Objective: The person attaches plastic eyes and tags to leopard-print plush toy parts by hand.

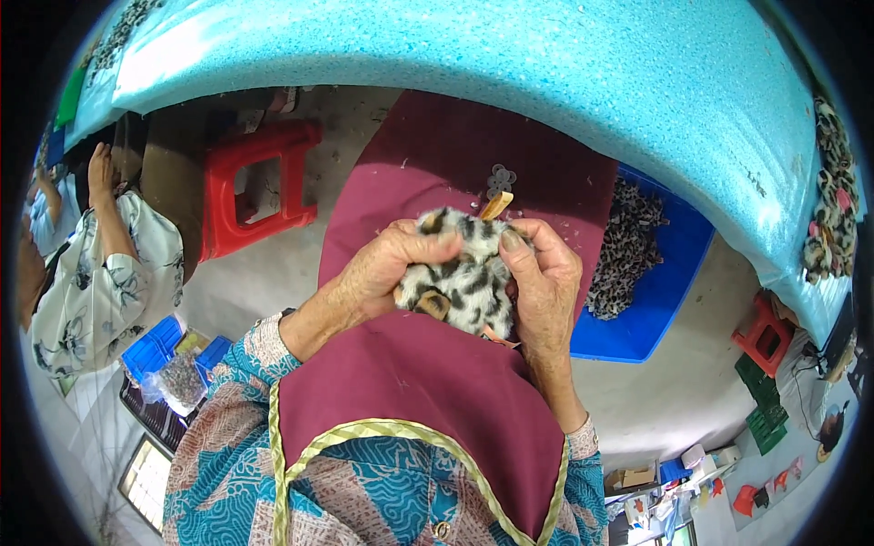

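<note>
**Leopard-print plush piece gripped in both hands over a maroon apron**

Leopard-print plush piece (460, 278), white with black and tan spots, sits at the middle of the view, held above the lap and pressed between two hands; the left hand (387, 268) wraps its left side, thumb laid across the top edge and the other fingers curled under and around the fur; the right hand (546, 282) closes on its right side, thumb (512, 250) bent down onto the top and the fingers folded behind, so both sets of fingers are pressed tight on the fabric rather than spread. A tan tab (496, 206) sticks up from the far edge of the piece, and a second tan bit (435, 304) shows on its near left face. Beneath the hands lies a maroon apron (419, 373) with a yellow-green trimmed edge, flecked with pale lint; a few small dark rings (500, 178) rest on it just beyond the tab. To the right, on the floor, a blue tray (669, 291) holds a heap of similar spotted pieces (628, 246). Far across the top runs a turquoise foam-covered table (510, 64). To the left stand a red plastic stool (255, 187) and another person in a floral shirt (105, 273), well apart from the hands.
</note>
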Available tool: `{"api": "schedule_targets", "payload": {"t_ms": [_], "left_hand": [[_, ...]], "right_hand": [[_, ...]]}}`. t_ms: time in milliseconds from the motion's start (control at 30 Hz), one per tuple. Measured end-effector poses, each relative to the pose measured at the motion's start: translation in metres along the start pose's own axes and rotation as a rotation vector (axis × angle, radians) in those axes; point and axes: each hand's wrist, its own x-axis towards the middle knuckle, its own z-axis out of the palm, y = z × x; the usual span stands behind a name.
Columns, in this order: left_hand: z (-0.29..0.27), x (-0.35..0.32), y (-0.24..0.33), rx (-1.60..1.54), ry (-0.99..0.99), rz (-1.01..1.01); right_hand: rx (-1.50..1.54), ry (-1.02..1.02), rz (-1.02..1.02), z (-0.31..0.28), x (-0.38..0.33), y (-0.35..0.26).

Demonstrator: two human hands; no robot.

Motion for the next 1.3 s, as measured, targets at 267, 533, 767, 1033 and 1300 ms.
{"api": "schedule_targets", "payload": {"t_ms": [267,533,767,1033,1300], "left_hand": [[0.012,0.000,-0.003,-0.156,0.091,-0.040],[0.026,-0.008,-0.002,-0.058,0.150,-0.027],[0.028,-0.007,-0.004,-0.107,0.198,-0.018],[0.022,-0.006,0.002,0.173,0.113,-0.018],[0.022,0.002,0.005,0.184,0.086,0.153]], "right_hand": [[-0.225,0.058,-0.245,0.002,-0.002,0.003],[-0.239,0.101,-0.247,0.003,-0.011,0.005],[-0.238,0.094,-0.251,0.003,-0.011,0.005],[-0.332,0.125,-0.377,0.001,-0.015,-0.011],[-0.504,-0.144,-0.547,-0.026,0.004,-0.024]]}}
